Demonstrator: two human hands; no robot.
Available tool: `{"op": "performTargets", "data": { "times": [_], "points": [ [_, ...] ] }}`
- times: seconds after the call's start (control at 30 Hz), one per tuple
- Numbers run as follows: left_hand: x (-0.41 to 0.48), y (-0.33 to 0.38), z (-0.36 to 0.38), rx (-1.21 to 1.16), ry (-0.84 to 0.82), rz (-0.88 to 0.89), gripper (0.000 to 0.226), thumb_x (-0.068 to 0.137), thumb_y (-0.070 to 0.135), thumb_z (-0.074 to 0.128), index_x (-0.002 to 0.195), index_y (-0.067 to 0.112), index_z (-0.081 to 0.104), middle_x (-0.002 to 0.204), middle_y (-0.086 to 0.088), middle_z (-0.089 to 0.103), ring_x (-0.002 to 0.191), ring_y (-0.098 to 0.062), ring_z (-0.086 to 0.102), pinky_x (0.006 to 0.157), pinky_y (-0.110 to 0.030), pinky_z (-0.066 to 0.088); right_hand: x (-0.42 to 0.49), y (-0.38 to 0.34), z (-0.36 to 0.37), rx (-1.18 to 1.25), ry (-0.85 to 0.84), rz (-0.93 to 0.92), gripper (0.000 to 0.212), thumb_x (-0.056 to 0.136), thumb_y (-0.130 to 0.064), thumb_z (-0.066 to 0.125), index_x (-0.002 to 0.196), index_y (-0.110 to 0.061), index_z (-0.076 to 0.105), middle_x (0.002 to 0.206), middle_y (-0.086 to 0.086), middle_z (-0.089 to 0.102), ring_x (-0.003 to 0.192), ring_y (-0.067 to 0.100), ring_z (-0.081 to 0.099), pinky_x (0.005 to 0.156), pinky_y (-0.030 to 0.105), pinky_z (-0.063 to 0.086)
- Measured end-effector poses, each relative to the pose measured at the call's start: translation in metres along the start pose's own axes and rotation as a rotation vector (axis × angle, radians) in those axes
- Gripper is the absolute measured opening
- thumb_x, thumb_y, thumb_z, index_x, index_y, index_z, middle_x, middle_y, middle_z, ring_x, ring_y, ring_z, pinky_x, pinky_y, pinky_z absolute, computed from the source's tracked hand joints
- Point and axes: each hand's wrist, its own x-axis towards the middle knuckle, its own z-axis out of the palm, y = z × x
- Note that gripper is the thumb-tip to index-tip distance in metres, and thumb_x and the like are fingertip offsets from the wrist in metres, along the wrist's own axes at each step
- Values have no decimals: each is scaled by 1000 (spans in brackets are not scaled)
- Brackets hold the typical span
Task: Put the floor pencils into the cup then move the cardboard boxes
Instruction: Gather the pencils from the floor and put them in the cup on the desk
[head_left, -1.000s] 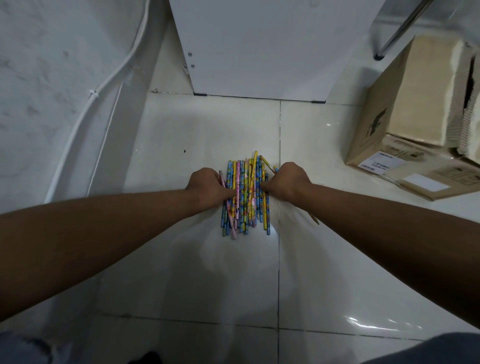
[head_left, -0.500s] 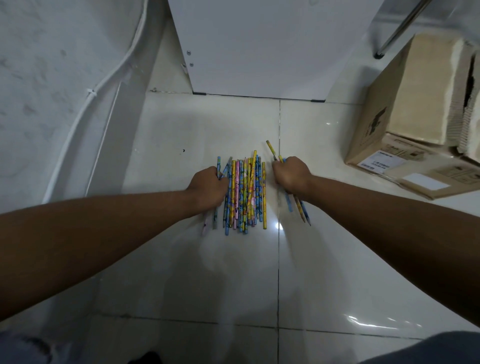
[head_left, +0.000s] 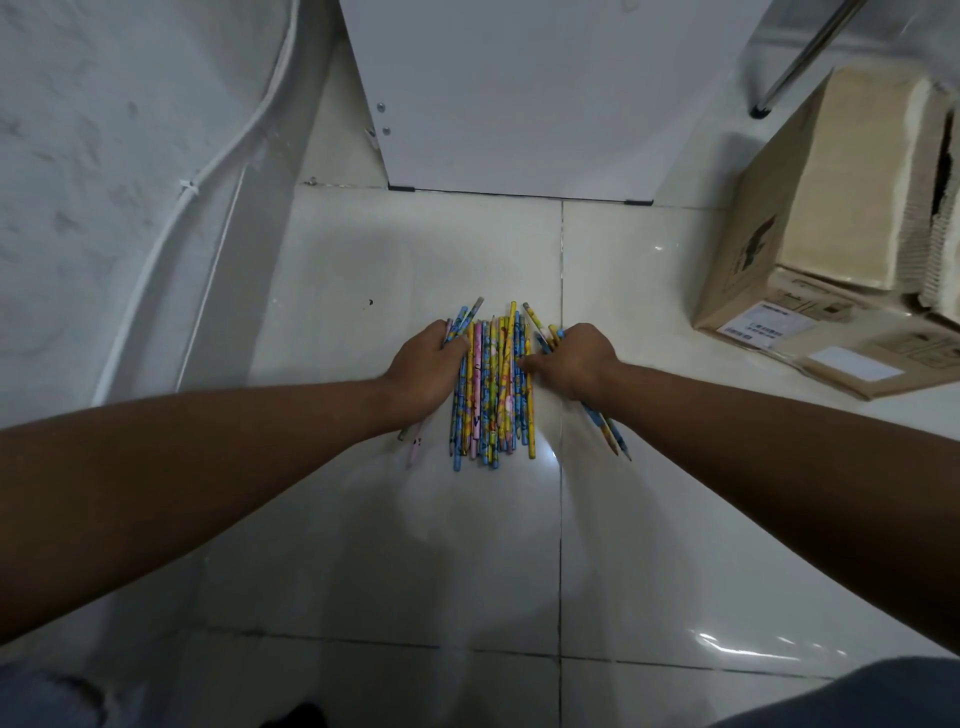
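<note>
Fingers of left hand, right hand tight around several pencils each; one cardboard box.

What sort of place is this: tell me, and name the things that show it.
Likely an indoor storage or office corner: glossy white floor tiles, a brown cardboard box with a white shipping label, and a white cable clipped along the pale wall.

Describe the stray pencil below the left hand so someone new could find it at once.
On the white floor tiles before the white cabinet, patterned pencils lie bunched between the left hand and right hand. Just below the left wrist, a pale pink pencil pokes out toward the camera. Unlike the bright blue and yellow bunch, it lies apart, slanted.
</note>
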Motion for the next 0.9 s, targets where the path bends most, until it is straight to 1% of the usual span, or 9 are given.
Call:
{"op": "performTargets", "data": {
  "times": [0.1,0.2,0.37,0.47,0.53,0.67,0.8,0.83,0.9],
  "points": [
    [1,1,-2,-44,-5,-4,25,106,38,48,87,22,53,72,3,51,57,-13,42,57,-33,33,0,-4,-1,28,-28,9,45,82,-50,84,73,-14,59,69,1,61,57,14,58,48,27,41],
    [1,1,-3,-70,-6,3,26,107,38,48,86,22,51,69,5,48,55,-12,41,55,-33,32,-1,-3,-1,129,-20,15,43,95,-45,65,70,-11,58,66,6,58,55,21,55,54,31,45],
    [-5,12,-5,-69,-21,59,37,108,47,45,81,22,49,52,15,47,44,-5,41,53,-31,33,-5,-9,-19,383,27,-7,39,100,-32,51,84,-1,69,75,10,72,61,25,60,58,36,51],
    [-8,24,-3,-135,-63,40,36,109,46,44,85,21,54,48,17,45,40,-1,39,49,-27,32,-5,-23,-30,603,29,-42,17,100,-22,51,86,-13,54,65,5,51,51,18,43,49,28,37],
    [-9,33,0,-221,-104,8,36,111,42,41,97,18,63,51,15,44,40,-3,37,44,-22,33,-5,-33,-34,760,-11,-56,21,104,-18,50,83,-15,48,59,2,42,50,18,37,49,29,34],
    [-9,53,5,-235,-142,38,36,113,39,36,122,18,64,68,6,49,43,-5,38,44,-21,33,-16,-47,-29,987,-165,-50,18,111,-22,50,96,-13,54,62,1,48,48,14,42,46,28,40],
    [-10,64,8,-82,-168,119,37,113,39,34,90,23,58,67,7,52,44,0,43,54,-30,36,-30,-56,-18,991,-204,-28,33,114,-29,44,101,-6,64,72,6,63,48,16,57,46,27,46],
    [-10,65,10,-91,-171,112,36,113,36,34,90,22,58,65,9,52,43,0,44,54,-30,35,-33,-58,-17,1005,-192,-11,36,114,-29,43,100,-7,68,76,7,69,51,16,64,48,26,50],
    [-9,69,11,-126,-166,75,33,112,32,36,113,8,59,68,9,52,44,1,48,51,-26,36,-37,-61,-15,1043,-157,10,37,114,-31,44,100,-14,73,88,5,77,66,16,75,58,29,60]
  ]
}}
